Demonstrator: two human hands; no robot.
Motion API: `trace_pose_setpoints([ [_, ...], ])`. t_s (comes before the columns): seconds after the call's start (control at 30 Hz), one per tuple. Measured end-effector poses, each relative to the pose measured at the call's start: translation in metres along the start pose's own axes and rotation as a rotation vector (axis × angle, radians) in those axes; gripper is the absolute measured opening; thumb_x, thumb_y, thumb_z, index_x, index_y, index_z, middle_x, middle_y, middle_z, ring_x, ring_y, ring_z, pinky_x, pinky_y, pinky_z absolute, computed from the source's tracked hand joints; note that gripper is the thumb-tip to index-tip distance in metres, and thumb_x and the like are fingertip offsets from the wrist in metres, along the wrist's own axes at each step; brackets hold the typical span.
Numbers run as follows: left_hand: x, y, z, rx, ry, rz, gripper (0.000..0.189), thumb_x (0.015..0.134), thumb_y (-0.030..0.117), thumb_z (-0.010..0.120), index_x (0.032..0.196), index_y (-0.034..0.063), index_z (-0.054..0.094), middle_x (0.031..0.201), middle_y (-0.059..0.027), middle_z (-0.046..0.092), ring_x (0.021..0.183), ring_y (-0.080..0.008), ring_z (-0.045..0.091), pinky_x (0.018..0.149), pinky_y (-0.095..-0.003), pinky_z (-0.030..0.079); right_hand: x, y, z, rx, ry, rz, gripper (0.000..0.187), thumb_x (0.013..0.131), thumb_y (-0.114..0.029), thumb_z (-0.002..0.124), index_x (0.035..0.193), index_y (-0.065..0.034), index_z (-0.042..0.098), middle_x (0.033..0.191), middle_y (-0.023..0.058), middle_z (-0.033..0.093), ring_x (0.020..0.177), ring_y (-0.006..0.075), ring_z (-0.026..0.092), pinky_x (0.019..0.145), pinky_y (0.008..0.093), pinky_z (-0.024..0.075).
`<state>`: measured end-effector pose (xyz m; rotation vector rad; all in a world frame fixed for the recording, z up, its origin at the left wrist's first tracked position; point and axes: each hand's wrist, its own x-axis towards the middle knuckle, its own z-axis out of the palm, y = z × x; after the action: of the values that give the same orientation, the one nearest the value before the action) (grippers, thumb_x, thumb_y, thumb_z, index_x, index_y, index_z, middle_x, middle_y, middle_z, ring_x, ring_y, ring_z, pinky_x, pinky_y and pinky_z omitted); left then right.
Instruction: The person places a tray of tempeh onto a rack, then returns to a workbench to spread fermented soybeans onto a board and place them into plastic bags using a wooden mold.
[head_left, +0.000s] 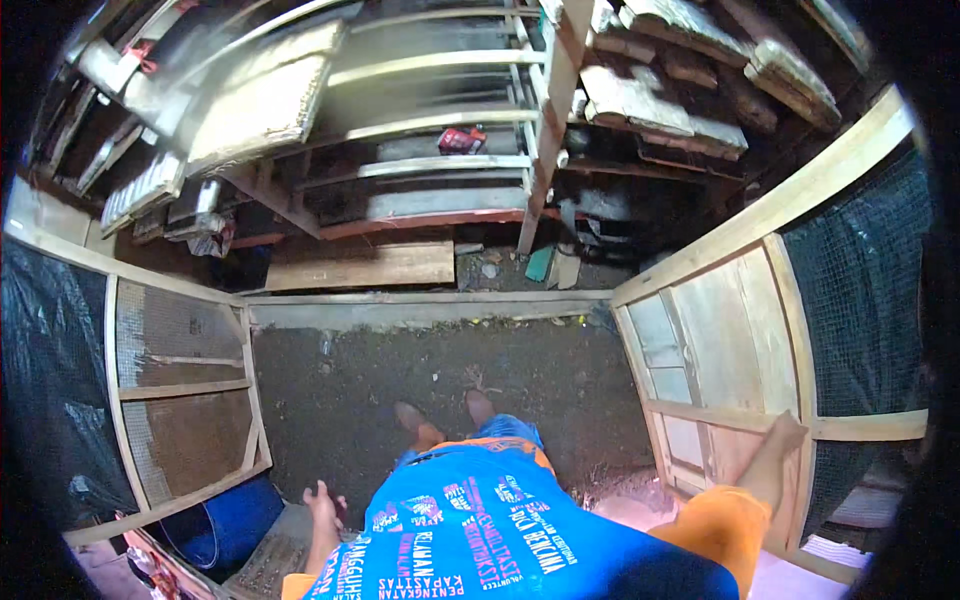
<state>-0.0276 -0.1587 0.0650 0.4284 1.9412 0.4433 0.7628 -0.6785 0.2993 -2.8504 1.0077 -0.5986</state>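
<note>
My right hand (787, 433) is at the right, on the light wooden upright of a framed door or panel (731, 337) backed with boards; whether the fingers wrap around the wood is hard to see. My left hand (325, 504) hangs at the lower left with its fingers apart and nothing in it. It is beside a dark blue plastic barrel (225, 525) standing behind a wood and wire-mesh frame (187, 390). Between the two frames lies dark bare soil (450, 360), where my feet stand.
A low concrete sill (420, 309) crosses ahead. Beyond it are a plank (360, 264), a slatted wooden rack (450, 116), a red packet (460, 141) and stacked boards (637, 97). Dark green netting (862, 285) covers the frame at right; dark sheeting (56, 360) hangs at left.
</note>
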Motion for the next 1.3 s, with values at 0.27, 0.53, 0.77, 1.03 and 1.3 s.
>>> trace_pose_setpoints([
  [0.27,-0.015,0.031,0.013,0.252,0.079,0.196,0.073,0.091,0.037,0.058,0.142,0.0192,0.009,0.097,-0.0150,0.057,0.071,-0.0224,0.058,0.060,-0.0398,0.049,0.071,0.008,-0.036,0.003,0.204,0.043,0.053,0.072,-0.038,0.058,0.093,0.0102,0.064,0.098,0.0279,0.064,0.091,0.0400,0.064,0.082,0.0439,0.0503],
  [0.53,-0.062,0.056,0.038,0.473,0.123,0.194,0.076,0.088,0.040,0.060,0.142,0.0161,0.012,0.098,-0.0148,0.058,0.079,-0.0241,0.058,0.061,-0.0383,0.047,0.129,0.085,0.023,-0.033,0.258,-0.213,0.053,0.079,-0.048,0.060,0.082,0.0040,0.068,0.086,0.0202,0.068,0.076,0.0376,0.065,0.070,0.0416,0.0515],
  [0.77,-0.023,0.039,0.034,0.413,0.129,0.124,0.077,0.086,0.049,0.057,0.142,0.0193,0.014,0.118,-0.0251,0.054,0.099,-0.0355,0.057,0.056,-0.0474,0.048,0.088,0.066,0.034,0.064,0.318,-0.238,0.052,0.079,-0.050,0.057,0.089,0.0007,0.066,0.089,0.0186,0.067,0.079,0.0376,0.063,0.071,0.0421,0.0498],
  [1.03,-0.006,0.019,0.006,0.424,0.268,0.249,0.077,0.086,0.038,0.063,0.142,0.0131,0.016,0.112,-0.0144,0.056,0.095,-0.0247,0.057,0.066,-0.0399,0.049,-0.049,0.015,0.023,0.097,0.278,-0.408,0.050,0.080,-0.050,0.055,0.097,-0.0040,0.063,0.096,0.0171,0.064,0.086,0.0374,0.060,0.074,0.0445,0.0473],
  [1.3,-0.011,0.047,-0.023,0.034,0.188,0.056,0.072,0.088,0.036,0.061,0.142,0.0179,0.017,0.118,-0.0211,0.050,0.068,-0.0218,0.055,0.054,-0.0384,0.046,-0.162,-0.011,0.014,0.131,0.234,-0.531,0.049,0.080,-0.050,0.053,0.105,-0.0087,0.059,0.103,0.0156,0.061,0.093,0.0372,0.056,0.078,0.0469,0.0449],
])
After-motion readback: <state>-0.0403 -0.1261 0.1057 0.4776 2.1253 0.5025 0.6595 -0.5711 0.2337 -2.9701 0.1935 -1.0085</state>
